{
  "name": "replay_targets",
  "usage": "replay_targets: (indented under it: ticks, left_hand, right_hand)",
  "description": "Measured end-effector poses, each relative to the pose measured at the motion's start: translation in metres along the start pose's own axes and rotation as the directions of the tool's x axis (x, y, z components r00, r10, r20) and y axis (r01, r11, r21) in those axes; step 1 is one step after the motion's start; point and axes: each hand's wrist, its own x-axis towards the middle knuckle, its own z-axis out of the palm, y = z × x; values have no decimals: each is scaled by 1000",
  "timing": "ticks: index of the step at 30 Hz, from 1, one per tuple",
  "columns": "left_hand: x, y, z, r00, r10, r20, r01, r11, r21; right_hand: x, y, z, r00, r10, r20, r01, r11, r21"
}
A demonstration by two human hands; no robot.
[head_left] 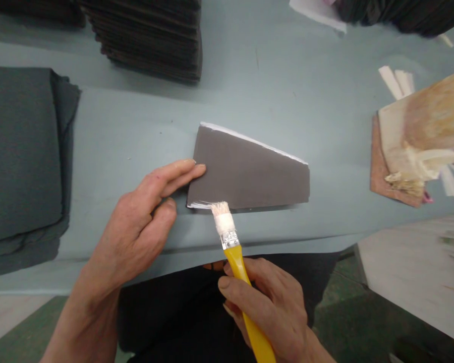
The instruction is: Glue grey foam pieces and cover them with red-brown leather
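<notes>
A dark grey, tapered flat piece (249, 171) lies on the table with its wide end to the left. White coating runs along its whole far edge and along the left end of its near edge. The stretched fingertips of my left hand (139, 217) rest on the wide end, thumb apart from it. My right hand (268, 297) is closed around the yellow handle of a paintbrush (245, 282). Its white-coated bristles touch the near edge, right where the short white strip ends.
Stacks of dark sheets stand at the left (20, 151) and back left (155, 40), and another dark pile (401, 15) at the back right. On the right, a glue-crusted container (431, 116) sits on a brown board (376, 156) among pale strips. The pale blue-green table (136, 121) ends close to my body.
</notes>
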Motion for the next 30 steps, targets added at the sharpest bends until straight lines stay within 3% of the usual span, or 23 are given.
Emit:
replay_targets:
  ticks: [3, 16, 30]
  left_hand:
    - [-1, -2, 0, 1000, 10, -6, -10, 1000, -8]
    - [0, -1, 0, 999, 4, -35, -4, 1000, -2]
    - [-2, -1, -1, 996, -73, -43, 74, 997, 22]
  right_hand:
    - [-2, 2, -2, 998, 29, -51, -27, 999, 45]
    - [-12, 11, -11, 996, 61, -72, -61, 998, 5]
    - [-27, 24, -19, 990, 92, -104, -96, 995, -32]
